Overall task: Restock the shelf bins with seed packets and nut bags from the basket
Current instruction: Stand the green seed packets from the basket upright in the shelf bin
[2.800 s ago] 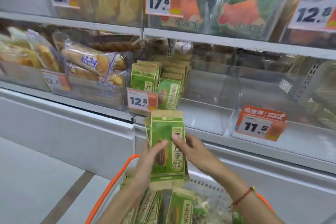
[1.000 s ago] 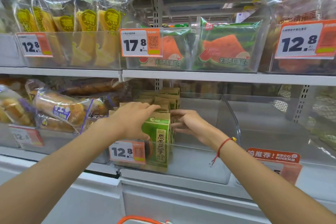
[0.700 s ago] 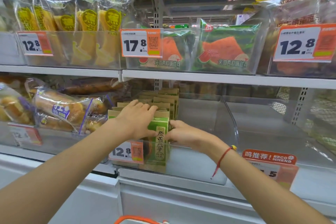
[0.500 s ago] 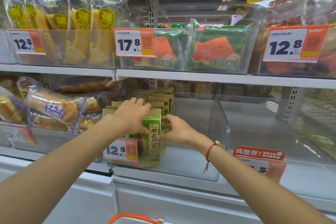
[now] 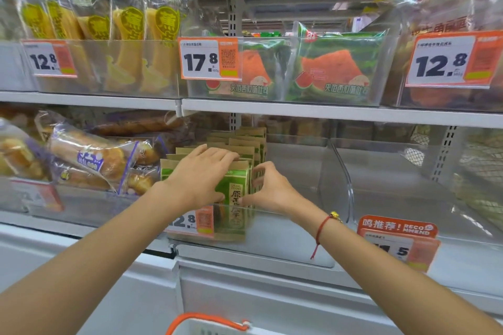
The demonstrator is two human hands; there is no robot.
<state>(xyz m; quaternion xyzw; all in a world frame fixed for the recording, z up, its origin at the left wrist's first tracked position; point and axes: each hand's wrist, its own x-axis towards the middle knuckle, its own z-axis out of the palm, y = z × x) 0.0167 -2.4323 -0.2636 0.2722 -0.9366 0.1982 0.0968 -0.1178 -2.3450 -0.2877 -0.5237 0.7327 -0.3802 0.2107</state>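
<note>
Green and tan seed packets (image 5: 236, 198) stand upright in rows in a clear shelf bin (image 5: 288, 236) on the lower shelf. My left hand (image 5: 201, 177) lies over the tops of the front packets, fingers curled on them. My right hand (image 5: 268, 189) presses the right side of the front packet, thumb on its face. More packets (image 5: 250, 139) stand in a row behind. The right half of this bin holds nothing. Only the orange handle and white rim of the basket (image 5: 206, 323) show at the bottom edge.
Bread bags (image 5: 89, 160) fill the bin to the left. The upper shelf (image 5: 326, 111) carries yellow snack bags (image 5: 128, 35) and watermelon toast packs (image 5: 334, 71). A clear bin (image 5: 408, 198) to the right holds nothing. Price tags hang on the bin fronts.
Both hands carried the seed packets up from the basket and set them at the front of the bin. In the last second my right hand closed in against the front packet's side.
</note>
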